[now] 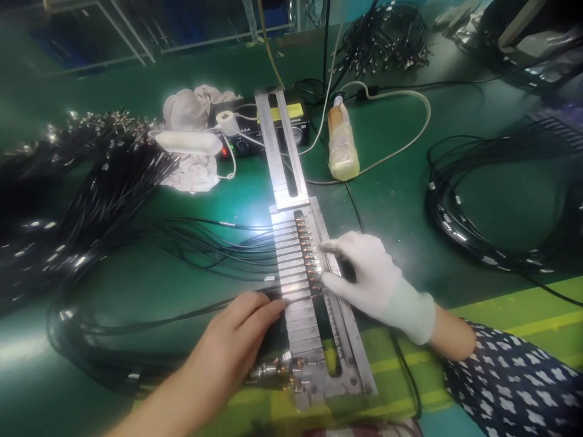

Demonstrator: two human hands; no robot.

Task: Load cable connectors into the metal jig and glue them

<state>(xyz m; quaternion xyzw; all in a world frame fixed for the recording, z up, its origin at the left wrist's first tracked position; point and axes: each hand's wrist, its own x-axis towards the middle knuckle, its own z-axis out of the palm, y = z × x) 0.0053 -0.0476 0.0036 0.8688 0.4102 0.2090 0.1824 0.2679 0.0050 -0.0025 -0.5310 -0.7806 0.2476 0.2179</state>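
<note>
A long slotted metal jig [300, 325] lies across the middle of the bench, with several black cables [246, 246] laid side by side in its grooves. Small metal cable ends [310, 255] line up along the slot in the jig. My left hand [241, 328], bare, pinches a black cable at the jig's left edge; the fingertips partly hide it. My right hand [373, 279] wears a white glove. Its index finger and thumb are apart and rest at the jig's right rail, beside the cable ends; the other fingers are curled.
A black control box [246, 142] stands behind the jig, under a metal frame [268, 139]. Nearby are a yellowish bottle [344, 145] and a white cylinder [189, 142] on cloth. Cable bundles lie left [95, 188], right [464, 237] and at the back [382, 36].
</note>
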